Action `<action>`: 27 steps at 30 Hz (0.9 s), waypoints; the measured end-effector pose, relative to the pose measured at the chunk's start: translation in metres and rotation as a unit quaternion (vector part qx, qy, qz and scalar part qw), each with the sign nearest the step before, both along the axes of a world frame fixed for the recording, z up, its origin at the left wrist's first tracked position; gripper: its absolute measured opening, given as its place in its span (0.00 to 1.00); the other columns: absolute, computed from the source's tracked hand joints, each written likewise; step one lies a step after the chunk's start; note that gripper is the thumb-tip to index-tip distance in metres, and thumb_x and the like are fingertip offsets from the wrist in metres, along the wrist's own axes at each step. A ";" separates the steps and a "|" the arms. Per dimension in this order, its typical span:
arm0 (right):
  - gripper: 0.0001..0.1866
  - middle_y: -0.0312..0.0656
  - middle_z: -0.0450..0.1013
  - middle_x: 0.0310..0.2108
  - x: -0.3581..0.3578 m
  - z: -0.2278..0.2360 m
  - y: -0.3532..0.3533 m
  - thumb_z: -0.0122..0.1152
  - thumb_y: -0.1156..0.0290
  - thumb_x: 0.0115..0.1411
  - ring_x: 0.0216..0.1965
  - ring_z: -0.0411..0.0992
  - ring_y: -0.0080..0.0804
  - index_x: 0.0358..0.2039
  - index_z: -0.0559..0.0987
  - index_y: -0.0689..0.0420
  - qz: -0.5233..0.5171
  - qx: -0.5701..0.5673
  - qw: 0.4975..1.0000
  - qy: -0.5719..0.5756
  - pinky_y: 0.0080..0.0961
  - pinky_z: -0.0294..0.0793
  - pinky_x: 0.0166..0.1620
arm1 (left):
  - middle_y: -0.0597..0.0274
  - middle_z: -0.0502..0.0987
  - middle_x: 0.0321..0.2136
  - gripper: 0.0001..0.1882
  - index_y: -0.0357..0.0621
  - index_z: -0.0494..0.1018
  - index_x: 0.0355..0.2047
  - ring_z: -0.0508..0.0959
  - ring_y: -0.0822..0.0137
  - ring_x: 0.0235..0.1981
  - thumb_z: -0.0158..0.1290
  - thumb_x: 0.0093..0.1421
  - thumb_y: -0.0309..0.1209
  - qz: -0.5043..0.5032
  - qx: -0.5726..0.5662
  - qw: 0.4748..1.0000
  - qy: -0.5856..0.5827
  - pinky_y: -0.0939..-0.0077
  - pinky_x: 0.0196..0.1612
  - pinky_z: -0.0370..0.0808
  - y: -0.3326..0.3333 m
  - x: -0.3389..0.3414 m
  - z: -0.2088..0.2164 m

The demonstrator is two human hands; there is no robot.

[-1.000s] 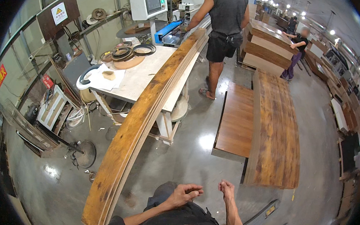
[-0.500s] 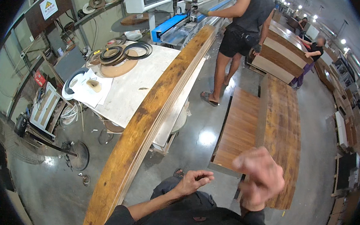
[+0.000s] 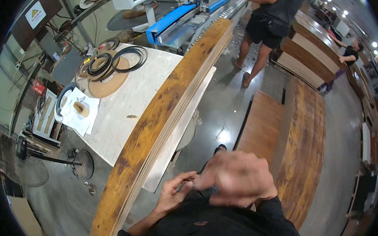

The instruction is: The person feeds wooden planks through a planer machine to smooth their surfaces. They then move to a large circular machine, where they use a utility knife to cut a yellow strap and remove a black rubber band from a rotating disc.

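My left hand [image 3: 175, 193] is held up in front of my body, its fingers bent toward the thumb; whatever lies between them, if anything, is too small to make out. Beside it my right hand [image 3: 240, 177] is smeared by motion, its fingertips reaching the left one's. A stack of long brown wood-grain boards [image 3: 154, 113] is nearest on the left, lying along the edge of a white table [image 3: 130, 105]. Neither hand touches the boards. To the right, a stack of wide wood-grain panels [image 3: 305, 150] stands low by my right arm.
Rolls of edge banding [image 3: 100, 66] and paper sheets [image 3: 81, 113] lie on the table. Beyond is a machine with a blue rail [image 3: 172, 24], a co-worker [image 3: 269, 22] beside it. Another person [image 3: 350, 55] is at a far panel stack [image 3: 308, 58]. A fan [image 3: 84, 164] stands at left.
My right hand has swung left to meet my left hand, which has shifted slightly left. The co-worker has stepped farther along the machine. My view has turned a little.
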State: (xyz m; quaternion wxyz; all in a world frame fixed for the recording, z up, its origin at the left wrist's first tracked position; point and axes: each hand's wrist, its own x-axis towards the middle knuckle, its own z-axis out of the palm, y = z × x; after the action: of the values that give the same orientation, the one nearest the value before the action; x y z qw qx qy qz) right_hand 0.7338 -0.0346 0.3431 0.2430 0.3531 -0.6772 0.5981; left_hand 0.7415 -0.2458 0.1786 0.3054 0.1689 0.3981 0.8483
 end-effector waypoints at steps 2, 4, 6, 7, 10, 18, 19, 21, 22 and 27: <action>0.21 0.49 0.79 0.36 -0.031 -0.029 0.060 0.65 0.74 0.57 0.32 0.79 0.34 0.52 0.78 0.60 -0.075 0.013 0.994 -0.075 0.29 0.79 0.37 | 0.56 0.79 0.46 0.17 0.34 0.72 0.54 0.78 0.66 0.47 0.51 0.64 0.20 0.078 -0.309 0.936 0.148 0.71 0.53 0.73 0.026 -0.039 0.031; 0.21 0.47 0.79 0.38 -0.072 -0.065 0.110 0.64 0.75 0.59 0.36 0.78 0.30 0.54 0.77 0.59 -0.105 -0.019 0.984 -0.145 0.26 0.78 0.38 | 0.55 0.80 0.45 0.17 0.34 0.72 0.53 0.78 0.66 0.47 0.51 0.64 0.20 0.139 -0.290 0.936 0.142 0.70 0.53 0.73 0.065 -0.073 0.026; 0.20 0.45 0.80 0.36 -0.103 -0.122 0.150 0.63 0.75 0.60 0.37 0.78 0.28 0.54 0.77 0.60 -0.142 -0.094 0.957 -0.234 0.24 0.77 0.41 | 0.52 0.78 0.47 0.18 0.32 0.70 0.55 0.77 0.65 0.49 0.53 0.66 0.26 0.166 -0.290 0.935 0.118 0.70 0.54 0.72 0.108 -0.109 0.019; 0.19 0.45 0.80 0.36 -0.113 -0.140 0.169 0.63 0.74 0.61 0.38 0.78 0.28 0.54 0.77 0.61 -0.145 -0.113 0.939 -0.292 0.23 0.77 0.42 | 0.52 0.78 0.48 0.19 0.32 0.70 0.55 0.76 0.65 0.49 0.53 0.66 0.26 0.179 -0.284 0.936 0.108 0.70 0.55 0.72 0.133 -0.121 0.022; 0.17 0.42 0.80 0.38 -0.148 -0.185 0.209 0.61 0.70 0.64 0.42 0.76 0.26 0.53 0.78 0.62 -0.132 -0.178 0.877 -0.426 0.22 0.75 0.47 | 0.53 0.76 0.50 0.19 0.32 0.70 0.56 0.75 0.65 0.51 0.53 0.65 0.25 0.209 -0.285 0.929 0.111 0.71 0.56 0.70 0.187 -0.167 0.036; 0.18 0.44 0.80 0.40 -0.238 -0.213 0.289 0.61 0.68 0.65 0.44 0.77 0.27 0.53 0.78 0.61 -0.100 -0.141 0.863 -0.474 0.24 0.75 0.49 | 0.48 0.75 0.51 0.19 0.36 0.73 0.53 0.73 0.60 0.51 0.55 0.62 0.28 0.362 -0.427 0.796 0.232 0.67 0.50 0.73 0.241 -0.292 0.051; 0.18 0.44 0.80 0.40 -0.250 -0.213 0.295 0.61 0.68 0.65 0.44 0.77 0.28 0.53 0.78 0.61 -0.101 -0.133 0.860 -0.482 0.24 0.75 0.50 | 0.47 0.74 0.51 0.19 0.36 0.73 0.53 0.73 0.60 0.52 0.55 0.62 0.28 0.364 -0.444 0.781 0.248 0.67 0.50 0.73 0.243 -0.304 0.051; 0.18 0.45 0.80 0.41 -0.276 -0.204 0.311 0.61 0.68 0.65 0.44 0.77 0.29 0.53 0.77 0.62 -0.107 -0.111 0.856 -0.494 0.25 0.75 0.50 | 0.46 0.74 0.52 0.19 0.36 0.73 0.54 0.73 0.58 0.52 0.55 0.62 0.28 0.370 -0.471 0.750 0.279 0.66 0.50 0.73 0.248 -0.329 0.051; 0.18 0.46 0.80 0.41 -0.287 -0.196 0.317 0.61 0.69 0.65 0.44 0.77 0.30 0.53 0.77 0.63 -0.106 -0.126 0.856 -0.491 0.25 0.76 0.49 | 0.46 0.73 0.52 0.20 0.36 0.73 0.54 0.72 0.54 0.54 0.54 0.62 0.29 0.379 -0.467 0.747 0.283 0.62 0.54 0.71 0.252 -0.339 0.054; 0.16 0.44 0.80 0.40 -0.374 -0.135 0.359 0.60 0.74 0.64 0.41 0.76 0.28 0.51 0.79 0.62 -0.150 -0.040 0.907 -0.391 0.24 0.76 0.46 | 0.45 0.71 0.53 0.20 0.35 0.71 0.54 0.67 0.48 0.59 0.53 0.62 0.28 0.388 -0.542 0.675 0.317 0.55 0.62 0.64 0.247 -0.374 0.049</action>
State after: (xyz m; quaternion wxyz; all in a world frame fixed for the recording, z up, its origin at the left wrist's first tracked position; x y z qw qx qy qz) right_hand 0.3595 0.3242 0.2086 0.0593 -0.0250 -0.7384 0.6712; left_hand 0.3674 0.0011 0.2279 -0.1577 0.0627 0.8908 0.4216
